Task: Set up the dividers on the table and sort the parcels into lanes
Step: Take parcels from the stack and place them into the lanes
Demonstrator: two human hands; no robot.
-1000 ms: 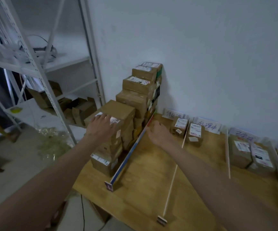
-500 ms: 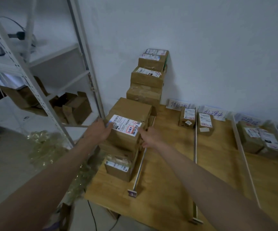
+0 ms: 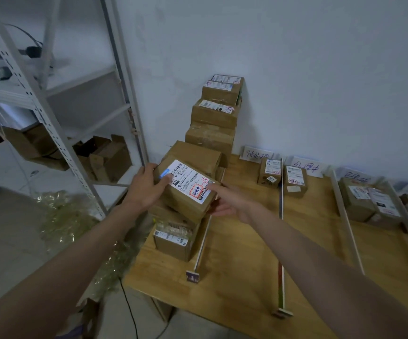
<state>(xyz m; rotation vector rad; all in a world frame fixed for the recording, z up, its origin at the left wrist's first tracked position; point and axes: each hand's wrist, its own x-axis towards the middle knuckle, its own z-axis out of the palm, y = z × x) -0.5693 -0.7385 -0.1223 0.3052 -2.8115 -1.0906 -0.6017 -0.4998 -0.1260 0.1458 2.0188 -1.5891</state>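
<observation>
- Currently your left hand (image 3: 146, 189) and right hand (image 3: 227, 201) clamp the tilted brown cardboard parcel with white label (image 3: 186, 189).
- It sits above stacked brown parcels (image 3: 173, 238) beside the thin white divider rail (image 3: 201, 243).

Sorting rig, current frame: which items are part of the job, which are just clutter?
Job:
- held parcel, left hand and right hand on it
- stacked parcels by the wall
- dividers on the table
- lane labels
- sorted parcels

Lying about:
- metal shelving
- open cartons on it
- plastic wrap on the floor
</observation>
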